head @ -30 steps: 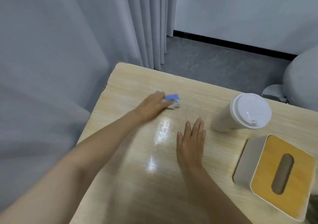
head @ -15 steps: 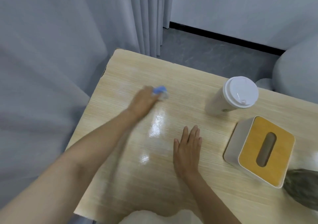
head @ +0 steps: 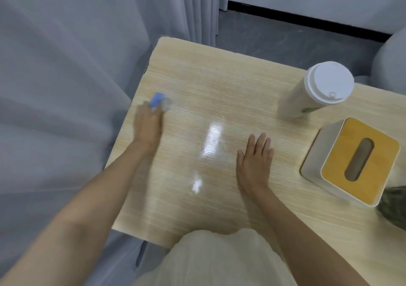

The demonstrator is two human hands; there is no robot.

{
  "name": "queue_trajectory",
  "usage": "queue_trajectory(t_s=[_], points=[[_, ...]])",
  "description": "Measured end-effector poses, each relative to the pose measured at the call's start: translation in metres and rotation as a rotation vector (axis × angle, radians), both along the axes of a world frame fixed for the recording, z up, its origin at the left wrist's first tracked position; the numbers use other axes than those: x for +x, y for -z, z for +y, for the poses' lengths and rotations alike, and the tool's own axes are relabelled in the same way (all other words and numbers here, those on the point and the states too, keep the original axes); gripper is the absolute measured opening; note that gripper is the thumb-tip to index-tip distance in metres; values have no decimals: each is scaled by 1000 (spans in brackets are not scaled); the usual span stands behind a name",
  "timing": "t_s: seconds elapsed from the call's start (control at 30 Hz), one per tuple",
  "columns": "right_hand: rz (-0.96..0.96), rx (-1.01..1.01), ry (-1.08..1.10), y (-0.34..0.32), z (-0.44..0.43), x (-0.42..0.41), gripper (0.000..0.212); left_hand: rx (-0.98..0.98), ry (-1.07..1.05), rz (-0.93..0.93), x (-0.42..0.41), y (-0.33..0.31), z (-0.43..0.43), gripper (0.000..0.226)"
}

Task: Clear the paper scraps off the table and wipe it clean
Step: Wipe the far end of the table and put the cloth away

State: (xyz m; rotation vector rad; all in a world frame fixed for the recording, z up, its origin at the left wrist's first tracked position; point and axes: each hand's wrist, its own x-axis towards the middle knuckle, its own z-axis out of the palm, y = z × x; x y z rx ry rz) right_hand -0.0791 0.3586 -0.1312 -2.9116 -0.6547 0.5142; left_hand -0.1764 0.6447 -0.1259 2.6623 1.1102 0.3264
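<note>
- Your left hand (head: 147, 127) has its grip closed on a blurred blue-and-white wad (head: 158, 101) at the left edge of the worktop (head: 219, 76).
- Your right hand (head: 254, 162) lies flat, grip open.
- The green logo (head: 307, 110) on the cup (head: 316, 92) is unreadable.

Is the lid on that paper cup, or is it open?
On. A white lid covers the top of the paper cup, which stands on the wooden table.

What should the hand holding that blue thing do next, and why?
Probably sweep the left hand and its blue-and-white wad rightward across the table. The wad sits at the table's left edge, so the bare wood toward the flat right hand seems the only direction left to wipe.
</note>
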Motion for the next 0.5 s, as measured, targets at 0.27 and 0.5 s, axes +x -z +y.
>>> queue_trajectory(t_s=[0.27, 0.5], points=[[65, 69, 23, -7, -1, 0, 60, -7, 537, 66, 9, -3, -138, 39], [63, 115, -8, -14, -27, -20, 61, -244, -351, -158, -12, -15, -38, 20]])
